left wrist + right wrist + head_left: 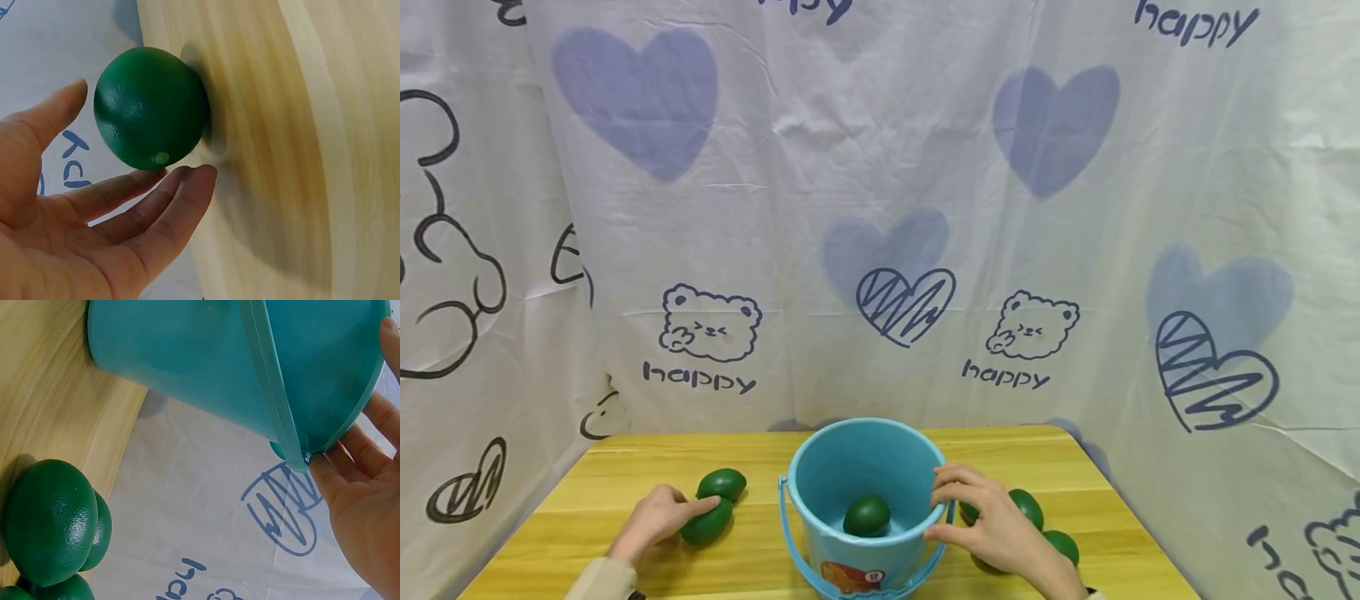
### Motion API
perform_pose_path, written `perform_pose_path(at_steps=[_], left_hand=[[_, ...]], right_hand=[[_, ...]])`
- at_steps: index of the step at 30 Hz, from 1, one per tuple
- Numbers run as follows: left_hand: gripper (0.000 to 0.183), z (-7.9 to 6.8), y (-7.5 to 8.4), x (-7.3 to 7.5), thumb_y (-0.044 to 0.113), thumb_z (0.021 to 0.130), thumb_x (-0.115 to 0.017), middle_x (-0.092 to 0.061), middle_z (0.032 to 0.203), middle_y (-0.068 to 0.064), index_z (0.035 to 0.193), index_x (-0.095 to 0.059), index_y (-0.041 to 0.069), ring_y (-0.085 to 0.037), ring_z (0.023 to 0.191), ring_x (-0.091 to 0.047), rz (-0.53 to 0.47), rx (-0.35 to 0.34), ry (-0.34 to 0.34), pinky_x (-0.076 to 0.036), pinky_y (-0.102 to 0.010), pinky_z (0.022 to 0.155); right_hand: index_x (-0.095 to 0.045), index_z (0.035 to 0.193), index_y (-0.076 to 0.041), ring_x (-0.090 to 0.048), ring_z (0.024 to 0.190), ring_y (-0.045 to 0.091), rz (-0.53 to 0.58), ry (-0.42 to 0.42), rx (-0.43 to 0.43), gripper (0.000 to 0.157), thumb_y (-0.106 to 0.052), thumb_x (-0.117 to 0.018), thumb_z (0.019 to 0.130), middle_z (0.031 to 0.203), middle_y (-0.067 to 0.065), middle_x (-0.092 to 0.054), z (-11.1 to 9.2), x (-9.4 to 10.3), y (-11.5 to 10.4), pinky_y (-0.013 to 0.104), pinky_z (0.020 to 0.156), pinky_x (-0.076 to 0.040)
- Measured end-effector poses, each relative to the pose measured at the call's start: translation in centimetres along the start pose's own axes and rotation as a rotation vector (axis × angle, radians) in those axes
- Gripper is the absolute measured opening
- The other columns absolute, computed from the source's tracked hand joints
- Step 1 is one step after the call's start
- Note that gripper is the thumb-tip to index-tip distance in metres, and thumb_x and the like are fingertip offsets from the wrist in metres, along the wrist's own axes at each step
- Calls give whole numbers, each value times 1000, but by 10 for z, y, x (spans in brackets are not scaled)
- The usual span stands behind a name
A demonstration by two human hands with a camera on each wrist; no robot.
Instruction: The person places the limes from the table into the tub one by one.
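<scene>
A light-blue bucket (857, 560) stands in the middle of the table, with one smooth green oval fruit (867, 517) inside. At its right rim my right hand (992, 521) has its fingertips hooked over the edge and its thumb on the outer side. The right wrist view shows these fingers meeting the rim beside the handle (269, 381). On the left, my left hand (658, 521) reaches around another green fruit (150, 109). In the left wrist view its thumb stands apart from that fruit, while the fingertips lie right at its lower edge.
One more green fruit (722, 483) lies just beyond the left hand's one. Several green fruits (50, 522) are grouped right of the bucket, partly hidden by the right hand in the head view. A printed white curtain (880, 167) hangs behind the wooden table (760, 454).
</scene>
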State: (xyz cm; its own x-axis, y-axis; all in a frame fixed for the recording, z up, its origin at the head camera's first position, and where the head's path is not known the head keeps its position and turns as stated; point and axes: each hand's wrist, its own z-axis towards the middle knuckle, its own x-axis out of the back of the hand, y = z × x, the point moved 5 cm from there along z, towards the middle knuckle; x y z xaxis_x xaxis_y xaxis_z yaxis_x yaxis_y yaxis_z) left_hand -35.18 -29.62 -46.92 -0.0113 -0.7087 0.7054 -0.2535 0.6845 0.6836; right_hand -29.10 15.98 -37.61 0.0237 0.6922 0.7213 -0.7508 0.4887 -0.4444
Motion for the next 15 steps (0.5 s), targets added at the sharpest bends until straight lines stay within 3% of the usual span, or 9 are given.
perform_pose_path(at_steps=[10,15], left_hand=[[54,2,6,-9,48,79,-76,-31,55,5,57,-37,18,-12,53,-35,-10,-60,20,-35,-25,54],[54,1,4,-14,41,75,-81,-30,54,5,56,-36,18,-11,52,-35,-56,-25,-9,-38,-24,54]], right_hand=[[-67,97,-34,-59,118,25,-11,9,9,19,-41,-76,82,116,-13,-62,0,0,2,41,97,-54],[-67,97,-33,-59,118,26,-11,9,18,18,-41,-76,82,115,-13,-63,-1,0,1,41,97,-54]])
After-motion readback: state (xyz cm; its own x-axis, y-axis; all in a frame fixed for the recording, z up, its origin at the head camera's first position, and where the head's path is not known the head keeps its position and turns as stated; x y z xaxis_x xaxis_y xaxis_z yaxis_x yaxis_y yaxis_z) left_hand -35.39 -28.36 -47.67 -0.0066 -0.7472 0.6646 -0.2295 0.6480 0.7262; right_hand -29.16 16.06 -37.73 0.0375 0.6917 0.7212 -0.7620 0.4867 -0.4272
